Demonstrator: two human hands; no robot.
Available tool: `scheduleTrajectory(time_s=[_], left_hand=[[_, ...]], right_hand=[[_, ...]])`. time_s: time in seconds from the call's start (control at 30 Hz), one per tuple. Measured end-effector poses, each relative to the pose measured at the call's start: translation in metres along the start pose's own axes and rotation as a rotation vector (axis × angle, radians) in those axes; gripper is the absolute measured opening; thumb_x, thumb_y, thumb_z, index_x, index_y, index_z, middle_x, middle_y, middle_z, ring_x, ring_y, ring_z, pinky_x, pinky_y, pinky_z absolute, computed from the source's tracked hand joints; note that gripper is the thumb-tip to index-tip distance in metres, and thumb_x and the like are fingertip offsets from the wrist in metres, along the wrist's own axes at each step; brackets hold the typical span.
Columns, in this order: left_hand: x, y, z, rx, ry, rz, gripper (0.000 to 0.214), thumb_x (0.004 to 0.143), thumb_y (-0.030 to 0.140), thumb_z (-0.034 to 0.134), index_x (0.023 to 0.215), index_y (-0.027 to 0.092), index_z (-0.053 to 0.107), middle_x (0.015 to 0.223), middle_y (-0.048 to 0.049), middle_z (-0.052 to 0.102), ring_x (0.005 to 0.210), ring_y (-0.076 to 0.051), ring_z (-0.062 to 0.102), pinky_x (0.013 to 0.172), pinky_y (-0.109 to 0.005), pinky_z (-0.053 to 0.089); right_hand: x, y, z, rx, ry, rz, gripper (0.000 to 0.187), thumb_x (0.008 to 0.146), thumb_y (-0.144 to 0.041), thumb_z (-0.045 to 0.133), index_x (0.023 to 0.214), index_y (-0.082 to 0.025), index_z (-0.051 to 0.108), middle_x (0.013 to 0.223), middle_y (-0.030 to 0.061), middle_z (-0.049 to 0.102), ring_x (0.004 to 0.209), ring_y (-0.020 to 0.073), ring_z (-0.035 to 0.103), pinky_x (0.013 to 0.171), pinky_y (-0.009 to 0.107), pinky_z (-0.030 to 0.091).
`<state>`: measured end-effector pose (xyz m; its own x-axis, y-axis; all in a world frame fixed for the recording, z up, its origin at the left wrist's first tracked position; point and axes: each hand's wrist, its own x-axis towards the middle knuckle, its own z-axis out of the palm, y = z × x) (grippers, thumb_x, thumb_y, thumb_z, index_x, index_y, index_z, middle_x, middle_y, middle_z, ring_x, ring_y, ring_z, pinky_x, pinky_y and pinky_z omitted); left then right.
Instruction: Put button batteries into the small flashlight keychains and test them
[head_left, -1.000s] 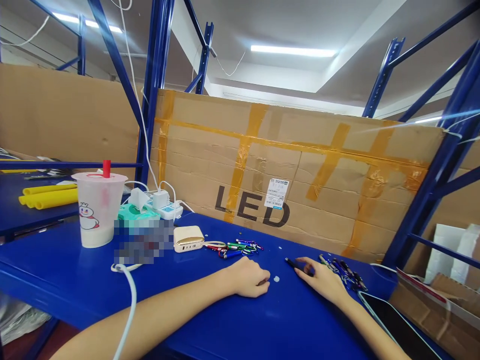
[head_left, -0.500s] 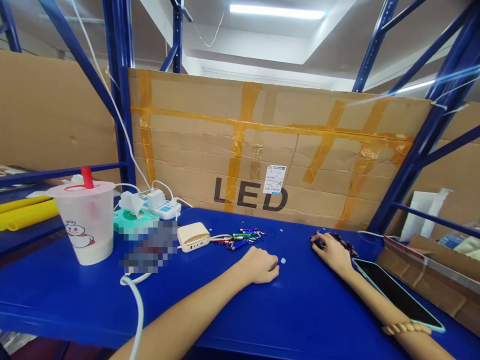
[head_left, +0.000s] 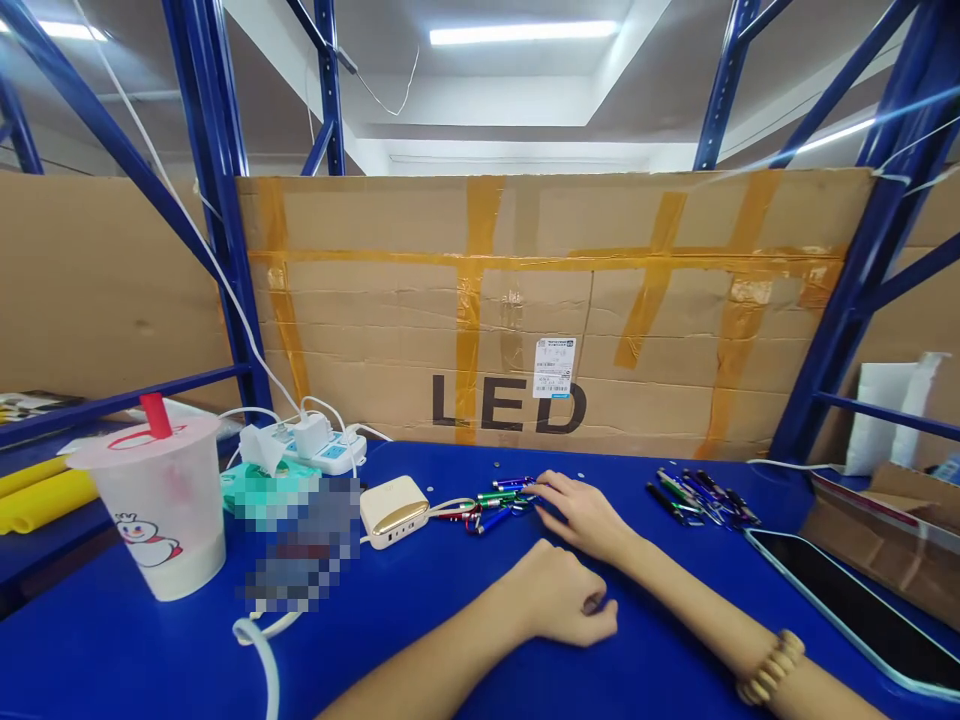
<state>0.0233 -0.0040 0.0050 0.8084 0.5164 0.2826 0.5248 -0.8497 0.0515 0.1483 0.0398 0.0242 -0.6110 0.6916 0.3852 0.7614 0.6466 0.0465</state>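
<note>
My right hand (head_left: 581, 512) reaches to the small pile of shiny pen-like pieces (head_left: 495, 508), coloured blue, green and red. Its fingers are stretched out and apart, with the tips at the right edge of the pile. Nearer to me, my left hand (head_left: 559, 597) rests above the blue table (head_left: 450, 640) with its fingers curled closed; whatever is inside them, if anything, is hidden. A second heap of similar slim pieces (head_left: 705, 498), dark, green, blue and purple, lies farther right.
A lidded cup with a red straw (head_left: 161, 500) stands at the left. Beside it are a green tissue pack (head_left: 262, 490), a power strip (head_left: 334, 452) and a cream power bank (head_left: 394, 512). A tablet-like device (head_left: 855, 600) and an open carton (head_left: 892, 540) lie right. Cardboard (head_left: 375, 320) closes the back.
My right hand has moved left from the right-hand heap to the coloured pile. My left hand sits slightly lower and farther right in view, still curled. The camera has shifted a little.
</note>
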Motion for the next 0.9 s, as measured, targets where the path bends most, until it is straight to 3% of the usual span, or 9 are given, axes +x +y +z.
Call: scheduleTrajectory(time_s=[0.07, 0.2, 0.27, 0.4, 0.5, 0.67, 0.8, 0.9], left_hand=[[0.001, -0.001, 0.004, 0.032, 0.035, 0.094, 0.026, 0.075, 0.031, 0.052, 0.057, 0.015, 0.063, 0.048, -0.0020, 0.061, 0.047, -0.013, 0.056, 0.042, -0.023, 0.028], [0.002, -0.003, 0.010, 0.121, 0.081, 0.257, 0.025, 0.075, 0.028, 0.051, 0.060, 0.014, 0.064, 0.048, -0.0041, 0.061, 0.042, -0.013, 0.054, 0.039, -0.026, 0.026], [0.002, -0.005, 0.011, 0.145, 0.097, 0.239, 0.026, 0.075, 0.029, 0.049, 0.061, 0.014, 0.064, 0.048, -0.0049, 0.061, 0.041, -0.014, 0.053, 0.039, -0.026, 0.027], [0.000, -0.009, 0.007, 0.115, 0.115, 0.074, 0.023, 0.075, 0.026, 0.049, 0.063, 0.015, 0.065, 0.049, -0.0044, 0.061, 0.042, -0.014, 0.053, 0.040, -0.025, 0.027], [-0.002, -0.011, 0.005, 0.073, 0.085, 0.023, 0.023, 0.076, 0.027, 0.049, 0.062, 0.016, 0.064, 0.050, -0.0036, 0.061, 0.043, -0.013, 0.052, 0.040, -0.024, 0.025], [-0.002, -0.012, 0.006, 0.039, -0.020, 0.062, 0.023, 0.074, 0.025, 0.051, 0.056, 0.015, 0.061, 0.048, -0.0027, 0.059, 0.045, -0.013, 0.051, 0.042, -0.023, 0.028], [-0.003, -0.014, 0.005, -0.010, -0.022, 0.134, 0.013, 0.073, 0.022, 0.052, 0.070, 0.015, 0.062, 0.065, -0.0030, 0.065, 0.061, -0.017, 0.057, 0.053, -0.025, 0.039], [-0.004, -0.015, 0.005, -0.068, -0.074, 0.078, 0.014, 0.076, 0.025, 0.051, 0.080, 0.018, 0.062, 0.071, -0.0023, 0.066, 0.064, -0.016, 0.058, 0.056, -0.023, 0.041]], right_hand=[[-0.002, -0.004, 0.000, 0.049, 0.012, -0.049, 0.036, 0.089, -0.026, 0.036, 0.123, -0.022, 0.047, 0.121, 0.0096, 0.053, 0.110, 0.0218, 0.048, 0.090, 0.040, 0.039], [-0.010, -0.005, 0.001, 0.157, -0.033, -0.029, 0.039, 0.091, -0.032, 0.034, 0.129, -0.025, 0.042, 0.131, 0.0082, 0.046, 0.121, 0.0212, 0.040, 0.098, 0.044, 0.032], [-0.013, -0.003, 0.004, 0.184, -0.032, -0.006, 0.040, 0.090, -0.032, 0.036, 0.128, -0.025, 0.044, 0.132, 0.0088, 0.046, 0.122, 0.0221, 0.038, 0.099, 0.045, 0.031], [-0.015, -0.002, 0.008, 0.231, -0.002, -0.026, 0.035, 0.090, -0.028, 0.037, 0.122, -0.024, 0.050, 0.125, 0.0086, 0.052, 0.116, 0.0210, 0.045, 0.096, 0.042, 0.036], [-0.015, -0.005, 0.005, 0.233, 0.073, -0.064, 0.032, 0.090, -0.021, 0.034, 0.113, -0.023, 0.057, 0.113, 0.0078, 0.060, 0.102, 0.0189, 0.055, 0.087, 0.038, 0.044], [-0.018, -0.016, -0.007, 0.274, 0.206, -0.131, 0.031, 0.089, -0.016, 0.033, 0.108, -0.022, 0.057, 0.095, 0.0055, 0.065, 0.083, 0.0149, 0.060, 0.071, 0.028, 0.050], [-0.023, -0.023, -0.013, 0.313, 0.384, -0.121, 0.028, 0.087, -0.021, 0.040, 0.111, -0.023, 0.055, 0.097, 0.0064, 0.062, 0.081, 0.0138, 0.060, 0.069, 0.025, 0.049], [-0.027, -0.031, -0.017, 0.553, 0.504, -0.073, 0.017, 0.085, -0.025, 0.043, 0.097, -0.021, 0.054, 0.086, 0.0061, 0.058, 0.070, 0.0131, 0.056, 0.059, 0.024, 0.047]])
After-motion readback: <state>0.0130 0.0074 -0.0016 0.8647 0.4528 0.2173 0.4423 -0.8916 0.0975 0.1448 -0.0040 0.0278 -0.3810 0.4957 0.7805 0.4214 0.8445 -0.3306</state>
